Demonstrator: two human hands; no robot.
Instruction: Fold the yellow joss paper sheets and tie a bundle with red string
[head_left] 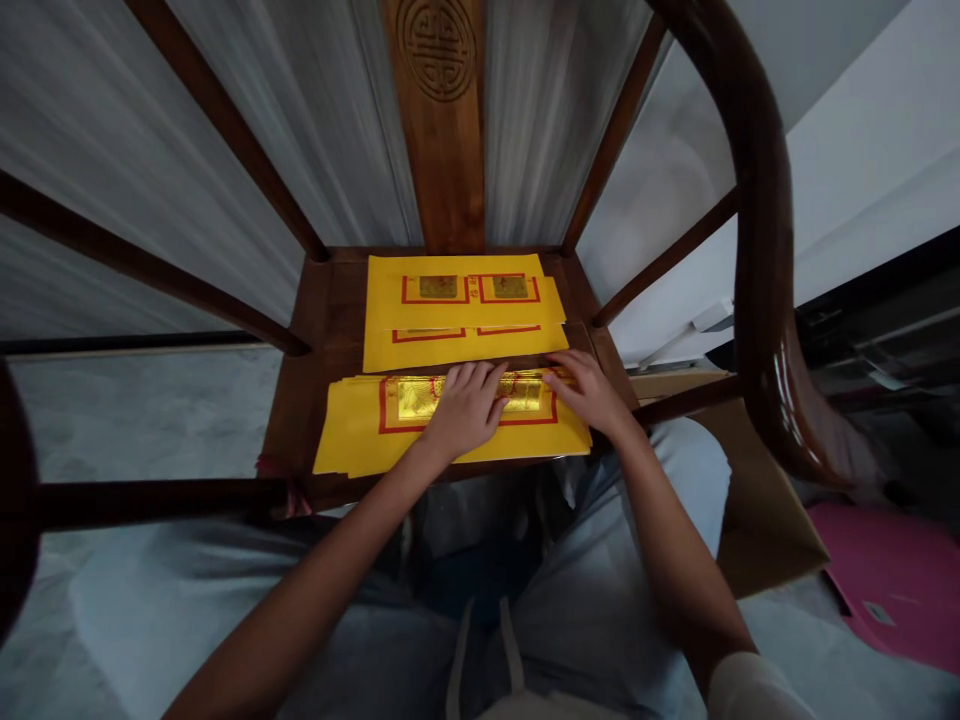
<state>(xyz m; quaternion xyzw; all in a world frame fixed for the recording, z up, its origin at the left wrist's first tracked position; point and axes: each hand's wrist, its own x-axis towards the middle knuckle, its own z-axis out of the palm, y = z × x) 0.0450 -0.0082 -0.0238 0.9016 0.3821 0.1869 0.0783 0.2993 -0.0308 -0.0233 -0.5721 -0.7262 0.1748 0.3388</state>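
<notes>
A fanned stack of yellow joss paper (360, 425) with red printed borders and gold foil panels lies at the near edge of a wooden chair seat (300, 400). My left hand (469, 405) is over the middle of the gold foil, fingers bent at the sheets' far edge and thumb on the near side. My right hand (589, 390) grips the far right part of the same paper, thumb on the foil and fingers beyond the edge. The far edge looks curled up between the hands. Just behind lies a second pile of joss paper (450, 350), its sheets overlapping unevenly, touched by neither hand.
The chair has a carved back panel (442, 130), slim side spindles and a curved armrest (765, 230) on the right. Below on the right are an open cardboard box (772, 510) and a pink flat object (892, 580). My knees flank the seat.
</notes>
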